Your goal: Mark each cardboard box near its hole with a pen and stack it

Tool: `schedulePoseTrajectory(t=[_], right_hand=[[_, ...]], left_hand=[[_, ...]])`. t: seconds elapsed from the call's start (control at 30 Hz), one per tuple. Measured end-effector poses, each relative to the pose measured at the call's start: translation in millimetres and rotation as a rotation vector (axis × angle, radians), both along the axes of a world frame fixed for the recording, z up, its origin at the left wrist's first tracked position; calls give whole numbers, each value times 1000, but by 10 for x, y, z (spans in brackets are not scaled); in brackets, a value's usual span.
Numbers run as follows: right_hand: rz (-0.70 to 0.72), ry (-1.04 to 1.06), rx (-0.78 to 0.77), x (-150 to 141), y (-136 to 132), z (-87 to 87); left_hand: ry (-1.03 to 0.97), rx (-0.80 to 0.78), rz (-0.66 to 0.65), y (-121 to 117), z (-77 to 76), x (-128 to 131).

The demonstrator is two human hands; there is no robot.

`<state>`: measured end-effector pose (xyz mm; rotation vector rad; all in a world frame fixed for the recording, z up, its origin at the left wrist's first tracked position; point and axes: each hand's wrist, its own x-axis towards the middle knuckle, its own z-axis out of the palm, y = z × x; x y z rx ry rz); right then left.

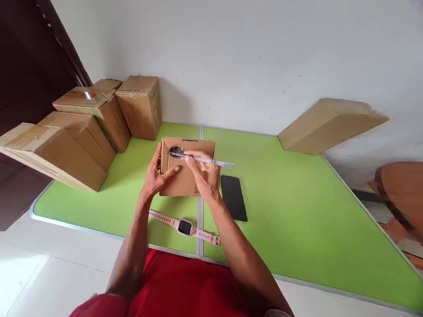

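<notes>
A small cardboard box (185, 176) lies on the green table (291, 211) in front of me. My left hand (155, 174) grips its left side, thumb across the top face. My right hand (205, 176) rests on the box and pinches a clear pen (211, 162), whose tip reaches a round dark spot (175, 151) near the box's far left corner.
A pink smartwatch (184, 227) lies flat near the table's front edge. A black phone (233, 197) lies right of the box. Several cardboard boxes (82, 127) are stacked at the left; another box (327, 123) leans on the wall at the right.
</notes>
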<state>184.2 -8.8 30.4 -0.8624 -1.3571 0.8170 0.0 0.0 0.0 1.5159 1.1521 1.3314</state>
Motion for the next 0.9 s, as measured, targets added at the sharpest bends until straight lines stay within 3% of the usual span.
schedulePoseTrajectory(t=[0.37, 0.63, 0.9], right_hand=[[-48, -115, -9, 39, -11, 39], [-172, 41, -48, 67, 12, 86], [-177, 203, 1, -57, 58, 110]], left_hand=[[39, 8, 38, -28, 2, -18], [49, 17, 60, -56, 63, 8], [66, 19, 69, -35, 37, -16]])
